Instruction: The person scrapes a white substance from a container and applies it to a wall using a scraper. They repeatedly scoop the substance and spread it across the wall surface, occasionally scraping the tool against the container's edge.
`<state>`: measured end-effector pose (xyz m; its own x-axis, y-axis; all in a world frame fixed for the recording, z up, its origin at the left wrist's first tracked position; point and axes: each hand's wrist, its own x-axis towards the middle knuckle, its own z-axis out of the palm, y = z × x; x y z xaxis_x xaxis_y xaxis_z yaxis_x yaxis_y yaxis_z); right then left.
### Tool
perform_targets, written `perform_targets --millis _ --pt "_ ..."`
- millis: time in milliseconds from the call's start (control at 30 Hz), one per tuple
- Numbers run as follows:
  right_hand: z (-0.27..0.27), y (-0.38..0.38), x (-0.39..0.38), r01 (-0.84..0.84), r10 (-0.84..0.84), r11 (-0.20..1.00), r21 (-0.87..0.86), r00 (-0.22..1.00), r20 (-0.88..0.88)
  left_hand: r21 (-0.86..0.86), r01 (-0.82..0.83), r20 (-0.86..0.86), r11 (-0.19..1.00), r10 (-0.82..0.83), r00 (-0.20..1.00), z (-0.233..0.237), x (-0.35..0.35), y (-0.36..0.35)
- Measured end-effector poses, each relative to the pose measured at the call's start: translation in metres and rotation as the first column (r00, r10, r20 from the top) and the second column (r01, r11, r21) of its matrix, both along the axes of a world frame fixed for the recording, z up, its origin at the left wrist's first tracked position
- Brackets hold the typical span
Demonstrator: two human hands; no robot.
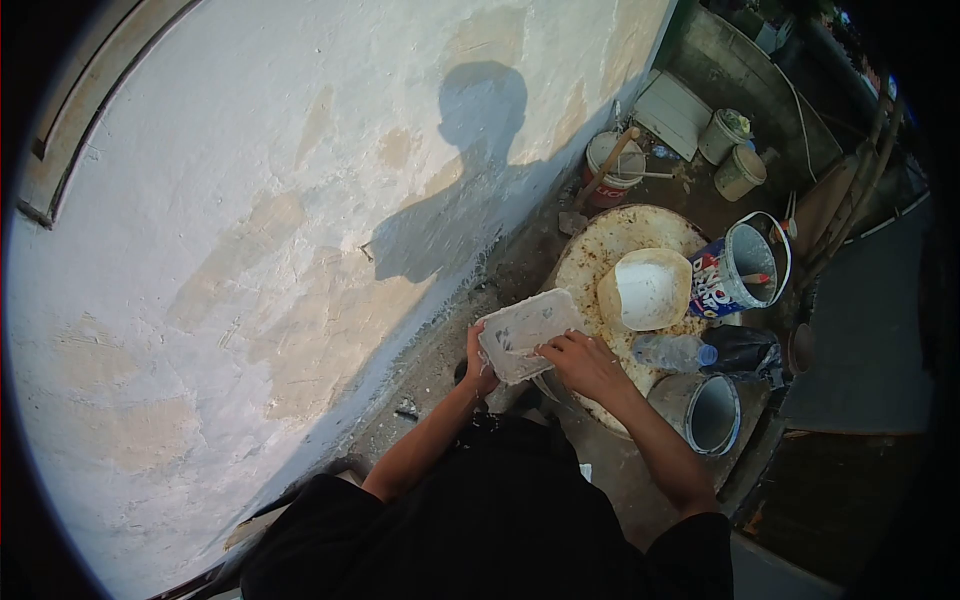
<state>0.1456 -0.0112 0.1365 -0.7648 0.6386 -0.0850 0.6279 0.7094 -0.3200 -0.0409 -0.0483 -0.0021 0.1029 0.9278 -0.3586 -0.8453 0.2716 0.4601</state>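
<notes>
A shallow, pale rectangular plastic tub (525,335), smeared with whitish residue, is held in front of my body. My left hand (480,362) is closed on its left end, thumb at the rim. Over the right side of the tub is my right hand (583,362), its fingers bent together and reaching into the tub. Whatever those fingers pinch, if anything, is too small to make out. Just beyond, a whitish bowl-like container (648,290) with a cut-out side rests on a round, stained drum top (625,228).
A patchy white wall (250,240) runs along the left. On the right are a blue paint bucket (745,268), a clear plastic bottle (672,352) and a grey bucket (705,415) lying tilted. A white bucket (618,165) with a wooden handle stands behind the drum.
</notes>
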Motion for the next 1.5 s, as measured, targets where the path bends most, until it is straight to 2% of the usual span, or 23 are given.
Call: perform_targets --millis 33,133,233,333,533,733,933,1033,1233,1500 --pt "0.002 0.002 -0.002 0.063 -0.063 0.998 0.004 0.997 -0.037 -0.021 -0.010 -0.046 1.000 0.009 0.999 -0.007 0.001 0.002" --pt "0.003 0.006 -0.009 0.223 -0.221 0.972 0.081 0.975 -0.032 -0.047 -0.006 0.003 0.999 0.007 1.000 -0.019 0.001 0.002" --pt "0.000 0.014 -0.011 0.127 -0.127 0.989 0.082 0.992 -0.006 -0.026 0.051 0.121 0.998 -0.047 0.992 -0.018 -0.005 0.003" --pt "0.008 0.018 -0.013 0.039 -0.042 0.998 0.053 0.998 0.050 0.014 0.057 0.088 0.998 -0.058 0.994 -0.005 -0.006 0.006" --pt "0.000 0.021 -0.015 -0.034 0.030 0.988 0.148 0.999 0.030 -0.009 0.030 -0.029 0.999 -0.030 0.999 -0.001 0.000 0.013" --pt "0.006 0.019 -0.033 -0.123 0.113 0.991 0.059 0.983 0.145 -0.013 0.111 0.029 0.994 -0.110 0.993 0.002 -0.006 0.017" --pt "0.011 0.029 -0.033 -0.193 0.191 0.981 -0.014 0.953 0.234 -0.007 0.080 0.014 0.997 -0.080 0.997 0.005 -0.014 0.023" --pt "0.005 0.031 -0.028 -0.211 0.210 0.977 -0.016 0.964 0.162 -0.007 0.084 0.027 0.996 -0.084 0.996 0.007 -0.020 0.023" --pt "0.010 0.045 -0.033 -0.092 0.099 0.993 -0.073 0.991 0.091 -0.052 0.049 -0.019 0.997 -0.050 0.999 0.005 -0.020 0.026" --pt "-0.003 0.069 -0.054 -0.106 0.102 0.972 -0.210 0.994 -0.031 -0.050 0.091 0.014 0.995 -0.091 0.996 -0.001 -0.025 0.026"
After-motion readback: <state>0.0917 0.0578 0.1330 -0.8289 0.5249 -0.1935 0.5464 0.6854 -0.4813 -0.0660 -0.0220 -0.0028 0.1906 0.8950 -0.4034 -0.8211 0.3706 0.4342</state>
